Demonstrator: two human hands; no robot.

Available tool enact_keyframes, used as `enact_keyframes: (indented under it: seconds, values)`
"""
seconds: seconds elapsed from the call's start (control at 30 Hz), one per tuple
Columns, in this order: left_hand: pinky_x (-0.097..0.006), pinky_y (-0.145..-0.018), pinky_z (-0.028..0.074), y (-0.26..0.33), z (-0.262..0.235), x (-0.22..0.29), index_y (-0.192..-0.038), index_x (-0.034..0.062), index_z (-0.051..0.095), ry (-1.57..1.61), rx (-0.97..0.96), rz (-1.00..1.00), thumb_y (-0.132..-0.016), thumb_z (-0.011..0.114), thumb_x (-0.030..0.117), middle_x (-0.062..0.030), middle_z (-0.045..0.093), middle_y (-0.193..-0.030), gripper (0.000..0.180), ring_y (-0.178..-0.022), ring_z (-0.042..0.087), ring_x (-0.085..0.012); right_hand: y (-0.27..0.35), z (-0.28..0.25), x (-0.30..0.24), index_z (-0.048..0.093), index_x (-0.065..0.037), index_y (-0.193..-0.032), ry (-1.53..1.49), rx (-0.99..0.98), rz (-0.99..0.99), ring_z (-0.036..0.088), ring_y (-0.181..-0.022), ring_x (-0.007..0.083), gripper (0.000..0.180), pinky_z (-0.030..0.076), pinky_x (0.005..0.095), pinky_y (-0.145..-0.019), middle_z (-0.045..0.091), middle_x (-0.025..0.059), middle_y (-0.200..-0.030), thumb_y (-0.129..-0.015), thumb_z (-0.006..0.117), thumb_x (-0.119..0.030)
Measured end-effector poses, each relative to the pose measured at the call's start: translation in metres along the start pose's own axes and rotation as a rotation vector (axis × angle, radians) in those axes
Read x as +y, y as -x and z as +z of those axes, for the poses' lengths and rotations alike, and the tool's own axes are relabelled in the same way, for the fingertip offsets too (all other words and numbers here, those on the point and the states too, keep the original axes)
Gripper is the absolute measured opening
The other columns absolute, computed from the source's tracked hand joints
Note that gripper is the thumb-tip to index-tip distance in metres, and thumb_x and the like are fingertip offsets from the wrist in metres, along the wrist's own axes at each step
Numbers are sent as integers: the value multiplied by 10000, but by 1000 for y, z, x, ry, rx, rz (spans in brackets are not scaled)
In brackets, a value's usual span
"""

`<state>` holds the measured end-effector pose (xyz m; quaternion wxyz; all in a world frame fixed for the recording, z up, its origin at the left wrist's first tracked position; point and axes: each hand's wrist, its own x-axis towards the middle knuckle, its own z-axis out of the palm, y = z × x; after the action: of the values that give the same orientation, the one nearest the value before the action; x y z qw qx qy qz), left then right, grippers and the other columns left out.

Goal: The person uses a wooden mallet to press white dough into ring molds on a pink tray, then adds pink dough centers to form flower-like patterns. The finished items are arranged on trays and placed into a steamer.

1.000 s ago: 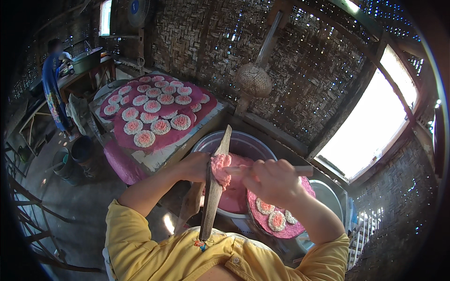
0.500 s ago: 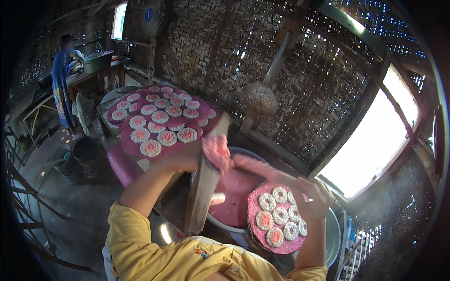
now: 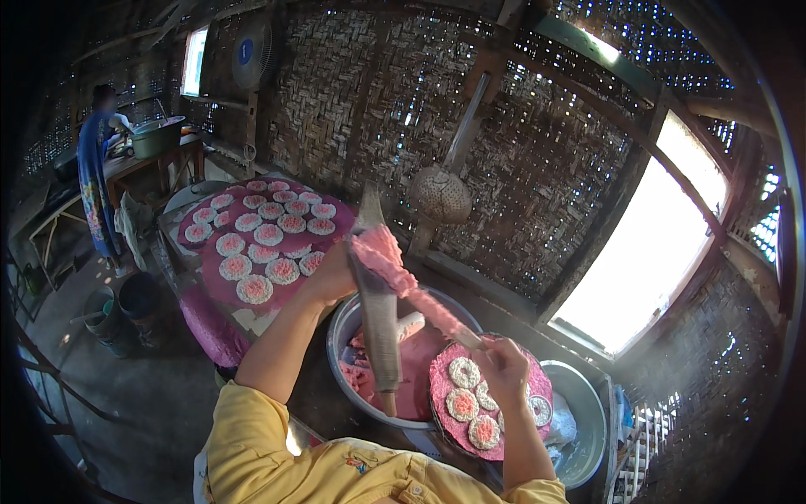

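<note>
My left hand (image 3: 336,275) grips a long wooden board (image 3: 382,336) from its left side, its fingers partly hidden behind the wood. The board stands nearly upright over a grey basin (image 3: 342,391) with pink paste (image 3: 416,386) in it. My right hand (image 3: 504,365) is closed round the end of a stick-like spatula (image 3: 445,319) coated in pink paste. At its far end a thick pink lump (image 3: 379,252) touches the board's upper part. Below my right hand lies a round pink tray (image 3: 449,424) of white dough rings, some with pink centres.
Left of the board, a table bears pink sheets (image 3: 214,273) with several pink-centred white rounds. A green tub (image 3: 596,437) stands at the right. A perforated ladle (image 3: 441,193) hangs on the woven wall. Dark buckets (image 3: 138,298) stand on the floor; another person (image 3: 96,168) works far left.
My right hand has moved left and away from the tray, drawing the coated spatula along the board. The board has swung more upright, showing more of the basin.
</note>
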<state>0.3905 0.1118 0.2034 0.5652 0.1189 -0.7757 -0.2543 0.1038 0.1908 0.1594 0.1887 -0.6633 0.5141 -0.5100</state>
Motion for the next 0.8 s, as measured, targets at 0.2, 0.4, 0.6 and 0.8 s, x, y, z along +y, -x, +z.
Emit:
enact_keyframes:
  seconds: [0.2,0.4,0.6,0.8]
  values:
    - [-314,-801,481,-1,29,-18,-1079,42,583,-481,38,-235,-716,685,320,-101,656,-956,468,-894,630,-197,-45,16,-29,619,-23,-842,210,393,-648,561,-547,129,191,429,255,-502,612,45,-675,-697,730,-78]
    - [-313,-734,500,9,8,-40,-952,11,603,169,191,-355,-692,720,124,-60,620,-902,307,-851,599,-157,-24,20,-42,632,-30,-823,347,269,-826,591,-521,189,231,460,285,-485,614,67,-645,-638,750,-101]
    - [-286,-808,469,5,1,-39,-947,31,652,236,97,-365,-736,679,124,-45,642,-967,232,-879,603,-146,-41,21,-44,638,-14,-807,-48,143,-352,647,-620,161,161,512,281,-563,663,113,-740,-717,724,-117]
    - [-299,-768,471,9,9,-58,-943,34,642,255,69,-312,-776,669,134,-46,637,-940,196,-884,578,-119,-56,33,-45,634,-48,-835,411,322,-813,576,-521,196,204,450,303,-481,578,59,-620,-690,733,-152]
